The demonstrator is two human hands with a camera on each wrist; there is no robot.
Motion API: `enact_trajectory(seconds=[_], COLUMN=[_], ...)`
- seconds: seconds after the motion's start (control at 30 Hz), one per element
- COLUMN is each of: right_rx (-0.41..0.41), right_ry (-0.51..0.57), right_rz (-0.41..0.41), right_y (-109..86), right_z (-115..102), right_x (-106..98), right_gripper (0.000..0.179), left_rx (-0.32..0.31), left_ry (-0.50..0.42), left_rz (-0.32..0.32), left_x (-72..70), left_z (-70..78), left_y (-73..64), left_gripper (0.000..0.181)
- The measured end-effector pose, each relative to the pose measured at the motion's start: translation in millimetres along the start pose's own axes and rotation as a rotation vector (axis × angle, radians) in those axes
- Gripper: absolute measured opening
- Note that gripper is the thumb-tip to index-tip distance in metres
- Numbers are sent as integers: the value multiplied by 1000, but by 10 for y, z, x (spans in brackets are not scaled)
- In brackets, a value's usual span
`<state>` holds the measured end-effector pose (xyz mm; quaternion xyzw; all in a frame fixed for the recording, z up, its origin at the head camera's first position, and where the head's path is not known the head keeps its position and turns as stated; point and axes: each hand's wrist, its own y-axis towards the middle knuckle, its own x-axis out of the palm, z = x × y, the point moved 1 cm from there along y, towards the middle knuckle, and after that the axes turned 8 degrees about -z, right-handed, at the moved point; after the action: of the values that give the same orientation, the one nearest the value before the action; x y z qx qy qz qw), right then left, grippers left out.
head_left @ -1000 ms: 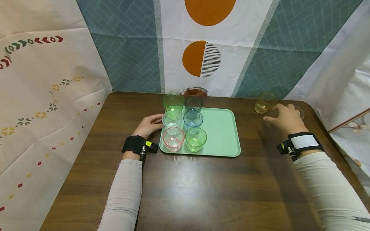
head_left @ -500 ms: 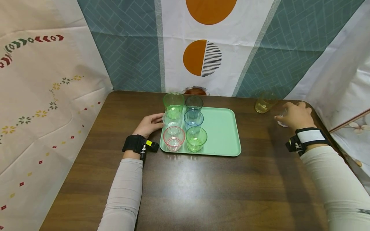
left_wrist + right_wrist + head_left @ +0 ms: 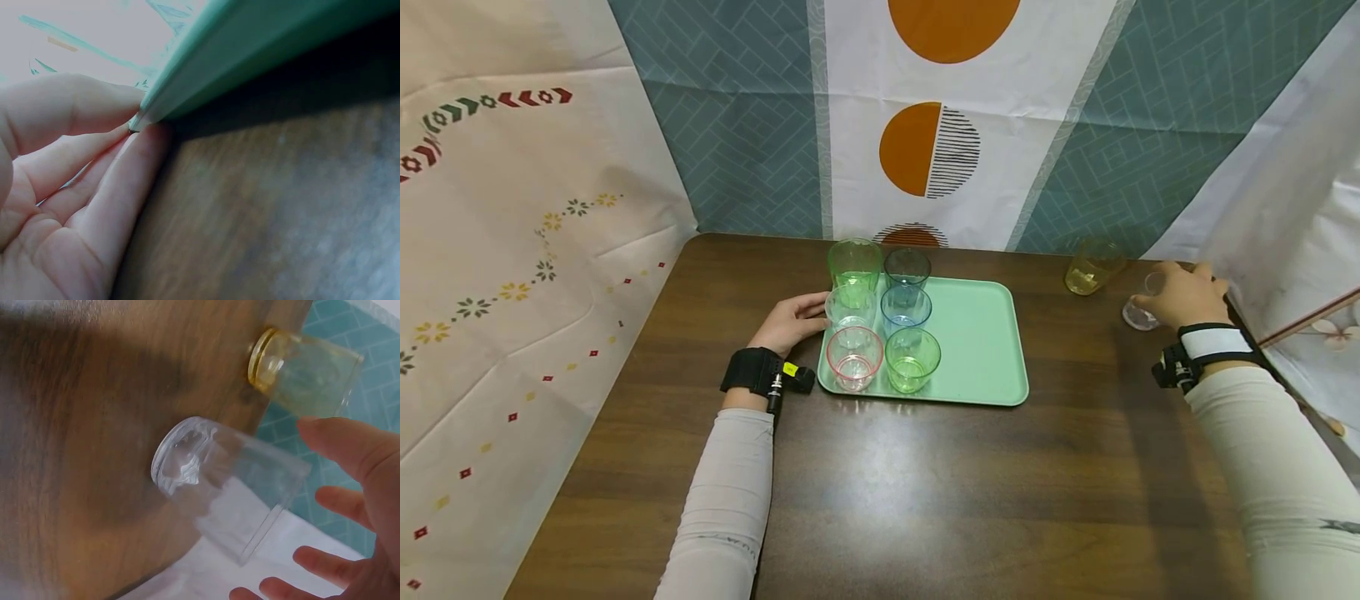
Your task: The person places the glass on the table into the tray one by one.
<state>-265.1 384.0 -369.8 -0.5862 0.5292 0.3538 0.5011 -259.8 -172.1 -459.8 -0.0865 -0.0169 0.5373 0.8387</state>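
My left hand (image 3: 788,323) pinches the left rim of a mint green tray (image 3: 977,342); the left wrist view has the fingertips on both sides of the tray edge (image 3: 181,69). At the table's far right, my right hand (image 3: 1193,296) is beside an upright clear glass (image 3: 1138,317). In the right wrist view its spread fingers and thumb (image 3: 334,440) stand around the mouth of that clear glass (image 3: 215,481), with a gap between thumb and glass. A yellow glass (image 3: 1088,271) stands to its left, near the back edge.
The tray's left half bears two columns of glasses: tall green (image 3: 854,262), clear (image 3: 850,310) and red-rimmed (image 3: 854,360), then smoky grey (image 3: 907,268), blue (image 3: 906,310) and light green (image 3: 913,362). Cloth hangings (image 3: 737,125) border the brown table (image 3: 880,483).
My right hand has moved right, from over the clear glass to its right side, so more of the glass shows. The left hand and tray have stayed put.
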Motion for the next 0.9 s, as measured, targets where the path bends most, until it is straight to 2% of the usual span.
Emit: enact_trajectory(seconds=[0.27,0.57,0.9], right_rx=[8,-20,-11], right_ry=[14,-17,-35], right_rz=[0,-13,-53], right_y=[54,130,179], right_z=[144,136,136], right_x=[-13,-11,-19], right_gripper=[70,67,62], left_rx=[-8,-17,-18], left_ry=[30,6,16], left_rz=[11,17,19], left_x=[-38,-4,-4], left_z=[-141,19,18], left_y=[72,-7,-6], left_gripper=[54,54,54])
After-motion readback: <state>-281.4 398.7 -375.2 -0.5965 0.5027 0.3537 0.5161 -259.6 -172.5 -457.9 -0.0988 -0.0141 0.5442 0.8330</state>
